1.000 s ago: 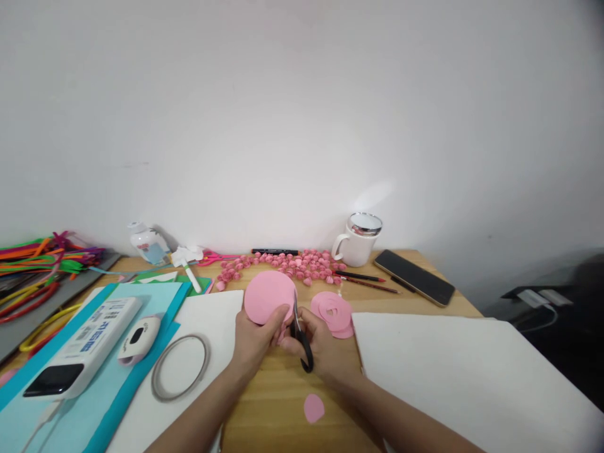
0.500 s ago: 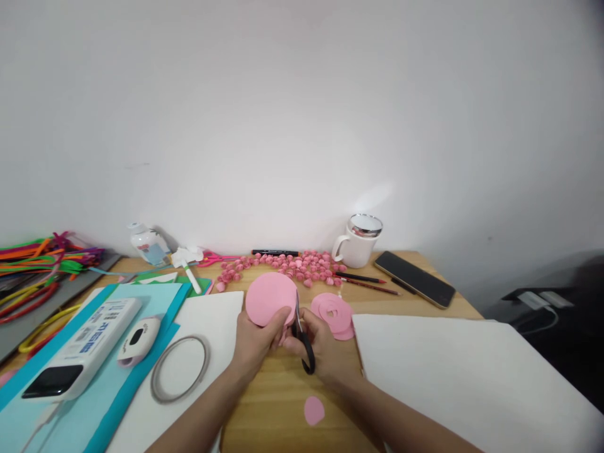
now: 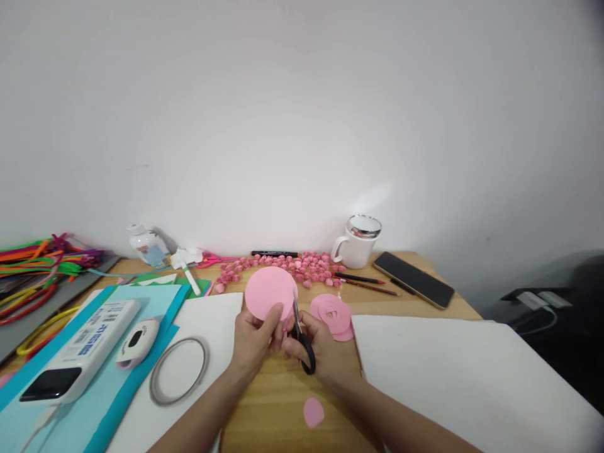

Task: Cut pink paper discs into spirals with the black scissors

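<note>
A round pink paper disc (image 3: 270,290) is pinched at its lower edge by my left hand (image 3: 257,336), thumb on top. Black-handled scissors (image 3: 306,351) are in my right hand (image 3: 318,343), fingers through the loops. Their blades meet the disc's right edge. Beside my right hand lie pink paper rings and a spiral (image 3: 340,321), stacked on the wooden table. A small pink paper piece (image 3: 314,413) lies below my hands. Beyond the disc is a heap of small rolled pink paper pieces (image 3: 311,267).
A white mug (image 3: 361,245), pencils (image 3: 368,284) and a phone (image 3: 415,280) stand or lie at the back right. White sheets (image 3: 453,371) cover the right side. At left are a power bank (image 3: 89,352), a tape ring (image 3: 153,393), a bottle (image 3: 148,245) and colourful pipe cleaners (image 3: 42,258).
My left hand has raised and turned the disc slightly. The scissor blades have shifted a little along its right edge; the other things on the table stay where they were.
</note>
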Motion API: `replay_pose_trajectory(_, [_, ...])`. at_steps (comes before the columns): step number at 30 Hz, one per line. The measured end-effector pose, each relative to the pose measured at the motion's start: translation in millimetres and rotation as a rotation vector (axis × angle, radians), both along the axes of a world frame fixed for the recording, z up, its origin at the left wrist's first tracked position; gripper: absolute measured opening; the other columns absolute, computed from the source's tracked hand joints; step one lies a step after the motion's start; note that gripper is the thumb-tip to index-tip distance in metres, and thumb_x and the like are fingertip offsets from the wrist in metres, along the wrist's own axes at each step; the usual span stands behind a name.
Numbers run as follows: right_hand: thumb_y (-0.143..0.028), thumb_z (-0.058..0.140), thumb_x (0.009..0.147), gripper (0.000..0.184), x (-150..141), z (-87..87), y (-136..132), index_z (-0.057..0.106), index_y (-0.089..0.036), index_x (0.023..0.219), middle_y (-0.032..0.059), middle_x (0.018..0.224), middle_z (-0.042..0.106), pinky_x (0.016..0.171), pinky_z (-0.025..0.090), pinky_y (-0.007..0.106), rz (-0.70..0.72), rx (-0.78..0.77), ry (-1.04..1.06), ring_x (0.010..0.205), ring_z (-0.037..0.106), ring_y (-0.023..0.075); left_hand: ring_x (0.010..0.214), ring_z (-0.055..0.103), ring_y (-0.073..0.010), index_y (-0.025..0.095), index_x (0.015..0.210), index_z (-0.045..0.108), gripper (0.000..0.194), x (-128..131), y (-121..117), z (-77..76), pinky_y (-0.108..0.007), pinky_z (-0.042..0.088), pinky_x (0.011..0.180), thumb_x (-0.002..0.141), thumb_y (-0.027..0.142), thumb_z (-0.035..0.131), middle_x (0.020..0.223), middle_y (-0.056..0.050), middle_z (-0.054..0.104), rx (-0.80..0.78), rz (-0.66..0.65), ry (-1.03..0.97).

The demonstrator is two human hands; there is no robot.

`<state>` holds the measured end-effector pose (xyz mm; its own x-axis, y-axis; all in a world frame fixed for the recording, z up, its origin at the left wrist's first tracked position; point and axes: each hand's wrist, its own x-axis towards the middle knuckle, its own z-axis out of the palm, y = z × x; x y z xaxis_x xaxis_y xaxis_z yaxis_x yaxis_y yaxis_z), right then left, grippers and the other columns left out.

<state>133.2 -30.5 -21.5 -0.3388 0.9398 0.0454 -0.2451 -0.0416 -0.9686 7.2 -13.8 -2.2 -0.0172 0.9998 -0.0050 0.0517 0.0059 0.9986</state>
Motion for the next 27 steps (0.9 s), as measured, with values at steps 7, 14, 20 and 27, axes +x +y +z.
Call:
replay_pose_trajectory(7, [-0.034, 0.069, 0.067, 0.027, -1.3, 0.4, -0.1, 0.047, -0.02, 0.074, -0.0053, 0.06, 0.05, 0.051, 0.033, 0.021, -0.01, 0.006, 0.018, 0.052, 0.041, 0.0092, 0.027, 0.037, -0.0062, 0.014, 0.032, 0.046, 0.046, 2.1, 1.3, 0.9, -0.018, 0.026, 0.033, 0.067, 0.041, 0.061, 0.026, 0.002, 0.042, -0.085, 0.02, -0.045])
replay_pose_trajectory(14, [-0.036, 0.068, 0.067, 0.029, -2.0, -2.8, 2.8, 0.048, -0.019, 0.078, -0.0023, 0.065, 0.053, 0.057, 0.038, 0.024, -0.082, 0.055, 0.007, 0.061, 0.049, 0.0132, 0.026, 0.032, -0.0043, 0.014, 0.033, 0.045, 0.043, 3.1, 0.6, 4.3, -0.018, 0.02, 0.032, 0.063, 0.038, 0.064, 0.026, 0.004, 0.041, -0.083, -0.006, -0.021])
replay_pose_trajectory(20, [-0.036, 0.068, 0.068, 0.026, -1.9, -0.4, 2.7, 0.049, -0.02, 0.077, -0.0019, 0.064, 0.053, 0.056, 0.038, 0.024, -0.083, 0.076, -0.012, 0.061, 0.048, 0.0135, 0.026, 0.033, -0.0053, 0.015, 0.031, 0.043, 0.044, 1.1, 2.3, 4.1, -0.019, 0.023, 0.033, 0.063, 0.039, 0.064, 0.026, 0.004, 0.04, -0.061, -0.028, 0.005])
replay_pose_trajectory(27, [-0.035, 0.066, 0.07, 0.024, -1.9, -0.8, 0.5, 0.049, -0.02, 0.077, -0.0044, 0.06, 0.049, 0.05, 0.032, 0.022, -0.049, 0.044, 0.032, 0.054, 0.042, 0.0104, 0.029, 0.033, -0.005, 0.015, 0.032, 0.041, 0.046, -0.5, 2.6, 0.4, -0.02, 0.026, 0.036, 0.065, 0.039, 0.063, 0.027, 0.004, 0.039, -0.035, -0.016, -0.006])
